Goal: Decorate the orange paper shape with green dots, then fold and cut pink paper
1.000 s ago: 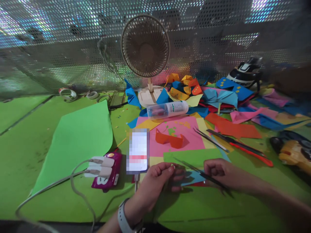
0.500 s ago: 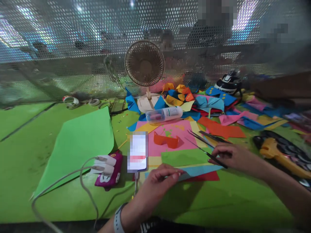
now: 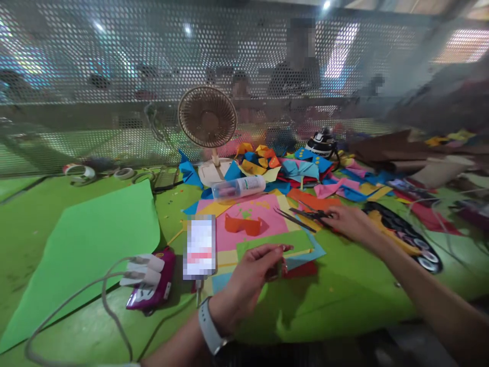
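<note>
From where I stand, the right hand point(image 3: 349, 224) has its fingers curled over the dark handles of a pair of scissors point(image 3: 319, 213), whose blades point left over an orange sheet point(image 3: 301, 198), just beyond the tweezers point(image 3: 303, 225). The left hand point(image 3: 260, 262), a pale watch strap point(image 3: 210, 326) at its wrist, is drawn into a near-closed pinch above a lime-green strip point(image 3: 248, 247) and beside a piece of red paper point(image 3: 304, 269). From here I can't tell whether a scrap sits between those fingertips, or how firmly the other hand grips. Farther in, a cut orange-red shape point(image 3: 243, 226) lies on a pink sheet point(image 3: 269, 211). A phone point(image 3: 199, 247) rests to the left; a clear bottle point(image 3: 239, 188) lies on its side before the fan point(image 3: 208, 117).
</note>
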The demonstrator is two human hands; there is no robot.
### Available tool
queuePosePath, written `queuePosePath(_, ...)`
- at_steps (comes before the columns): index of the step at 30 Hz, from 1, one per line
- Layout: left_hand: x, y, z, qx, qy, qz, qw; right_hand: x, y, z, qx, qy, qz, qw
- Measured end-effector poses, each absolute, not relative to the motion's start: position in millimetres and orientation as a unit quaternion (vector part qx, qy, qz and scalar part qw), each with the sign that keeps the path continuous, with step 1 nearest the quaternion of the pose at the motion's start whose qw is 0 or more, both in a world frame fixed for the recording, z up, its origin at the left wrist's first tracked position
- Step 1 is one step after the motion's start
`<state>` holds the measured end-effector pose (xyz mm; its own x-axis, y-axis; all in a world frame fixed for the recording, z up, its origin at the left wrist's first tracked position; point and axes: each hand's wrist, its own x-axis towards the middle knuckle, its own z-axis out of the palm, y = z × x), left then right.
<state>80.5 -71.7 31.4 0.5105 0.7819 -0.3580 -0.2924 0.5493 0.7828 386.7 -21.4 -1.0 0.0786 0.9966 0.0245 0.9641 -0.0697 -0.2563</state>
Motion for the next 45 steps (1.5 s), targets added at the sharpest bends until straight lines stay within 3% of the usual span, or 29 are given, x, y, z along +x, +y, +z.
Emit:
queuePosePath(9,125,-73,20,0.341,0.381,0.363,0.779,403,8,-12,-0.731,-0.669,0.086,0.098)
queuePosePath(15,148,-62,16,0.266,0.318,0.423,0.806,392,-14,8,-0.725,-0.664,0.082,0.163)
queuePosePath(20,158,-54,11,0.260,0.316,0.467,0.784,341,-49,16,-0.563,-0.721,0.356,0.191)
queuePosePath(29,130,-54,18,0.322,0.330,0.430,0.776,326,-48,11,-0.501,-0.661,0.516,0.213)
queuePosePath(34,134,-54,15,0.415,0.366,0.453,0.699,318,-53,7,-0.478,-0.604,0.596,0.227)
queuePosePath(38,125,-45,15,0.486,0.397,0.388,0.675,327,-52,-4,-0.512,-0.623,0.561,0.187)
queuePosePath(41,93,-24,26,0.573,0.389,0.364,0.622,347,-51,-5,-0.562,-0.686,0.439,0.147)
queuePosePath(43,61,-2,36,0.674,0.398,0.368,0.502,363,-50,-3,-0.600,-0.708,0.345,0.139)
queuePosePath(45,27,19,45,0.777,0.440,0.324,0.314,378,-49,0,-0.641,-0.700,0.275,0.155)
